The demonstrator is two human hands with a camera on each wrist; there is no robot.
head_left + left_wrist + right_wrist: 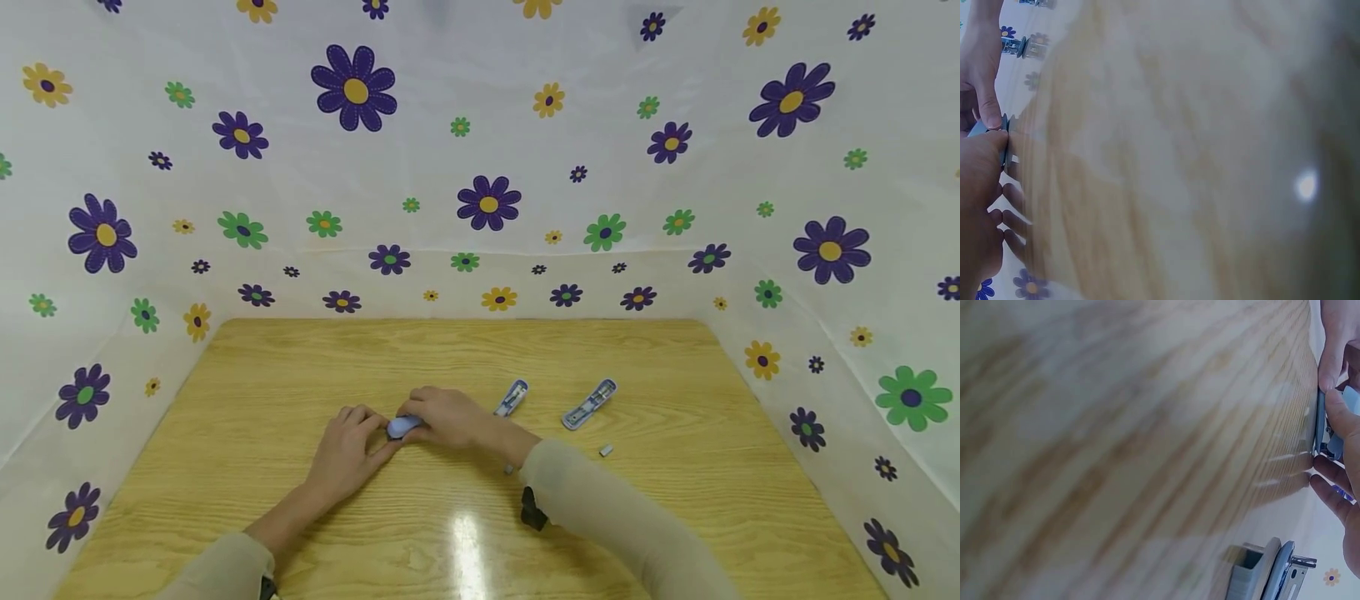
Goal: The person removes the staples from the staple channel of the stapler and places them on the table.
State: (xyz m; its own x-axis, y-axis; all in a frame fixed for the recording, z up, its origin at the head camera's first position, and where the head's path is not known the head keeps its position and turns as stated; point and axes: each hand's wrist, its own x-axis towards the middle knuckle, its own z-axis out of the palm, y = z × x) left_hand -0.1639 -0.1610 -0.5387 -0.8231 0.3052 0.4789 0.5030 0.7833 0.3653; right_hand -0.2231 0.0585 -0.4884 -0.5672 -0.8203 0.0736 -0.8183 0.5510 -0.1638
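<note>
A small light-blue stapler [403,427] lies on the table between the two hands. My left hand [348,446] pinches its left end between thumb and fingers. From the other side, my right hand [453,421] grips the right end and covers part of it. In the right wrist view, the stapler [1320,428] has its blue top a little apart from its base, and the left thumb touches the base near the right thumb. The left wrist view catches only the edge of the stapler [1005,147] beyond the fingers.
Two opened staplers lie to the right: one [513,398] partly behind the right forearm, another [590,404] farther right. A short staple strip [606,451] sits near the latter. Another small grey piece [509,469] shows beside the right forearm. Flowered cloth [420,167] surrounds the wooden table [360,533].
</note>
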